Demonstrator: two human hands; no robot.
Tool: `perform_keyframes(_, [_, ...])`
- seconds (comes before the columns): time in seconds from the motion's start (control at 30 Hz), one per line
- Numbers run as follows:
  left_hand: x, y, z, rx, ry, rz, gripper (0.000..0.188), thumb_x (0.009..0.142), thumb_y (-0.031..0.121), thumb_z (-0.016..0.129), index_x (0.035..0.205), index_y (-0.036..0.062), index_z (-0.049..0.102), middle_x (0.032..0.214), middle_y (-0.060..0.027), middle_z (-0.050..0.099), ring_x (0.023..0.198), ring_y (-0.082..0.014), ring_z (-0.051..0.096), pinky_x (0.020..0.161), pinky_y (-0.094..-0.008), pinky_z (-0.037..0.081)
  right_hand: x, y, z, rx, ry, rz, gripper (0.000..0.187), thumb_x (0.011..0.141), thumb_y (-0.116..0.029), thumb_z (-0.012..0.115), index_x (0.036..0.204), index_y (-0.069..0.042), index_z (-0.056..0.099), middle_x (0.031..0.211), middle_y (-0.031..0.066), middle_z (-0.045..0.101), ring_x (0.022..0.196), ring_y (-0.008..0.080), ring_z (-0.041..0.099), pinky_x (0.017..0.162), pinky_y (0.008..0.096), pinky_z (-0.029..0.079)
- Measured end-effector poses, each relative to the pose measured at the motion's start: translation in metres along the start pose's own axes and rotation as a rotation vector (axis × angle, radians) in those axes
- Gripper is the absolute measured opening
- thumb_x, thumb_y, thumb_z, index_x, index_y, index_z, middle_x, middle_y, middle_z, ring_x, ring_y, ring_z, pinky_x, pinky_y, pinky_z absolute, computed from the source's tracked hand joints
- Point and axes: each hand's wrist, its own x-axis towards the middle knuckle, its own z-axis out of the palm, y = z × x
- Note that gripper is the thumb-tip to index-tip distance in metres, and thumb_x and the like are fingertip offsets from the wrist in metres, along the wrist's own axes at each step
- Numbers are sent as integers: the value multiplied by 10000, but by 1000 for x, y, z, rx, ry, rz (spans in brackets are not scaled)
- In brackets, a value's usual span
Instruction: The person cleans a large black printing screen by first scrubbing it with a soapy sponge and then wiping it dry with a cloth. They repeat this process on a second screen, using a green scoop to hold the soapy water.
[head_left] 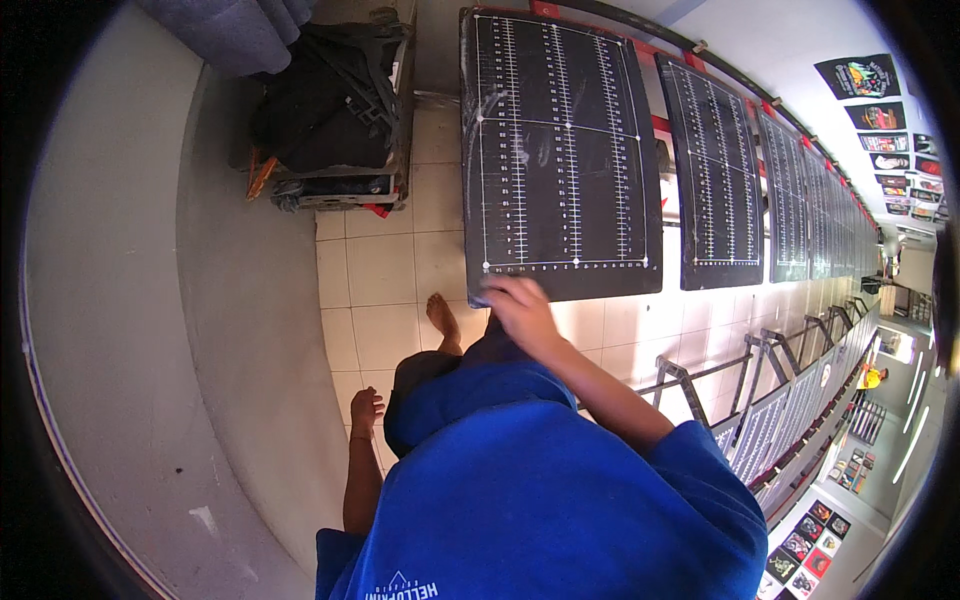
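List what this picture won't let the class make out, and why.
All in the head view:
- Right hand: fingertips blurred at the corner of the nearest board; whether they hold anything is unclear.
- Grey cloth: cut off by the top edge.
- Farthest boards: overlapping, their markings too small.
- Person in yellow: too small to tell what they're doing.

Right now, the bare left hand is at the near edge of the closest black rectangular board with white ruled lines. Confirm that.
Wrong hand: the head view shows the bare right hand at the near edge of that black rectangular board with white ruled lines.
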Motion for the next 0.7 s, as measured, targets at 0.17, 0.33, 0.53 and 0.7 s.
perform_keyframes(0.17, [12,-16,-2,150,-52,48,360,1005,420,567,1116,81,611,910,-58,653,776,-191,613,626,-362,497,-75,133,-105,-343,300,433,174,930,-33,645,1083,-55,725,1081,132,706,1030,287,648,873,386,526])
perform_keyframes(0.33, [62,-5,-13,439,-203,205,338,1001,399,577,1102,77,592,906,-78,644,756,-207,617,629,-380,519,-19,105,58,-110,371,784,116,913,-93,627,982,-72,718,961,73,702,841,208,644,734,353,525])
perform_keyframes(0.53, [20,102,16,209,-63,182,351,987,384,586,1160,78,594,959,-88,672,764,-186,644,641,-332,525,-82,90,-41,47,337,654,173,955,-95,618,1099,-40,695,1140,130,697,987,294,642,893,401,511])
perform_keyframes(0.7, [-4,129,20,202,-98,208,313,995,346,587,1124,64,621,963,-88,681,747,-169,639,636,-291,515,-61,126,-39,-203,834,797,128,952,-132,620,920,-22,676,876,135,660,855,277,629,764,402,491])
